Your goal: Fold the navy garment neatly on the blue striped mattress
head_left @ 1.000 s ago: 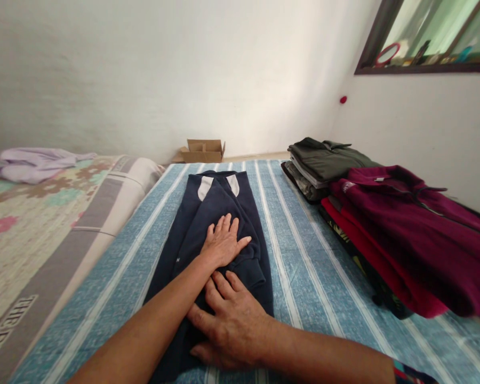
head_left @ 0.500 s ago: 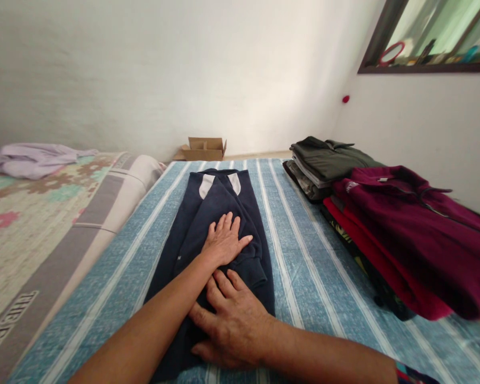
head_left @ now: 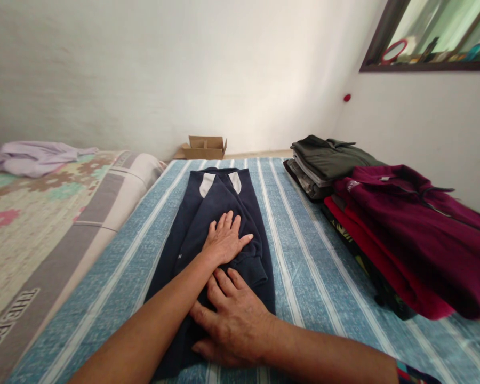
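Observation:
A navy blue long-sleeved top (head_left: pixel 196 224) with white patches near its collar lies folded lengthwise on a blue striped sheet (head_left: pixel 308 256). One sleeve is laid down over its middle, the cuff pointing toward me on the right. My left hand (head_left: pixel 226 238) rests flat on that sleeve with fingers spread. Closer to me, my right hand (head_left: pixel 238 320) lies on the lower part of the garment, fingers apart, just below the left wrist. Both forearms and hands hide some of the lower cloth.
To the right stand piles of folded clothes, one topped by a maroon zip top (head_left: pixel 416 229), another by a dark green garment (head_left: pixel 332 160). A cardboard box (head_left: pixel 204 148) sits beyond the sheet. On the left, a lilac cloth (head_left: pixel 40 158) lies on a floral bedcover (head_left: pixel 64 213).
Both hands stay in place on the navy top. The view has shifted very slightly.

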Motion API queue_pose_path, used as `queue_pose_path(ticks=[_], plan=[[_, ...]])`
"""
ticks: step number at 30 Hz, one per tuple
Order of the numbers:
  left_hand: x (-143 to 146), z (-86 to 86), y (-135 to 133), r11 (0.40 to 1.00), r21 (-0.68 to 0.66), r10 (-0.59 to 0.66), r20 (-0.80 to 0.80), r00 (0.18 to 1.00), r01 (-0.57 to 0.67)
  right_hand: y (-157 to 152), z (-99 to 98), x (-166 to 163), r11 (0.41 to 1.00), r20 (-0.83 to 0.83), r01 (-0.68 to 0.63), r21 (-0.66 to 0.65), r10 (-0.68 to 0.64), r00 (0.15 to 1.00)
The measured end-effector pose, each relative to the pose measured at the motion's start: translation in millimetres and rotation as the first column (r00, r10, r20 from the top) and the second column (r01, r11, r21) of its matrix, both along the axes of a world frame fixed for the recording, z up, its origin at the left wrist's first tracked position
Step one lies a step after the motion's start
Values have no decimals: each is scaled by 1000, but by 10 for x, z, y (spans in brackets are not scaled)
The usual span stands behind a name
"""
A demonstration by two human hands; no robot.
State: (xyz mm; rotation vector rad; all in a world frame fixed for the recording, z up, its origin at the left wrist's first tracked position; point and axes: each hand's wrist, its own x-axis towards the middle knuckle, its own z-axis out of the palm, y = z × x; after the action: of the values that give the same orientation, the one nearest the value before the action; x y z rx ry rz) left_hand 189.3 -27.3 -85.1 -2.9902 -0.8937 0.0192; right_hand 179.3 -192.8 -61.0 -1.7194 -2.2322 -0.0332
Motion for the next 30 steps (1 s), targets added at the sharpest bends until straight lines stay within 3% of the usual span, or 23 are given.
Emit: queue_pose_path(ticks=[30], plan=[[-2,-3,2,1000,-5,5,8,1000,-5,-1,-13,-3,1000,20,7,16,-7,1000]])
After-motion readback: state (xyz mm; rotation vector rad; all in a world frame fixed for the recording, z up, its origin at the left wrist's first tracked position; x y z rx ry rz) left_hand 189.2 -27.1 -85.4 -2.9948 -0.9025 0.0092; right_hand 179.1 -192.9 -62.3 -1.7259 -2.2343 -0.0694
